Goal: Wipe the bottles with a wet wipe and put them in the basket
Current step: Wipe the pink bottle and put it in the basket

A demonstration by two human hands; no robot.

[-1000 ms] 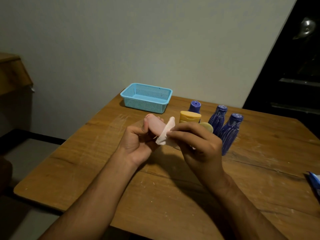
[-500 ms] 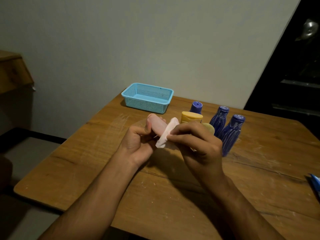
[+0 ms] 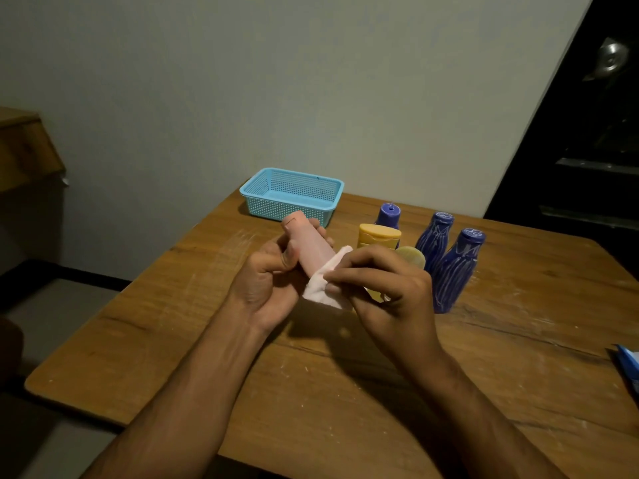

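Observation:
My left hand (image 3: 268,281) grips a pink bottle (image 3: 308,240) above the table, its cap end pointing up and away. My right hand (image 3: 387,288) pinches a white wet wipe (image 3: 323,285) wrapped around the bottle's lower end. An empty light-blue mesh basket (image 3: 294,209) sits at the far edge of the wooden table (image 3: 484,357). Behind my right hand stand a yellow bottle (image 3: 378,236), a pale yellow round bottle (image 3: 411,257), a small purple bottle (image 3: 389,214) and two blue ribbed bottles (image 3: 434,242) (image 3: 456,271).
A blue and white packet (image 3: 627,366) lies at the table's right edge. A wooden piece of furniture (image 3: 24,150) stands at the left, and a dark doorway (image 3: 587,150) opens at the right. The wall rises just behind the basket.
The wipe in my right hand has slid down the pink bottle toward its lower end, so more of the bottle shows above it.

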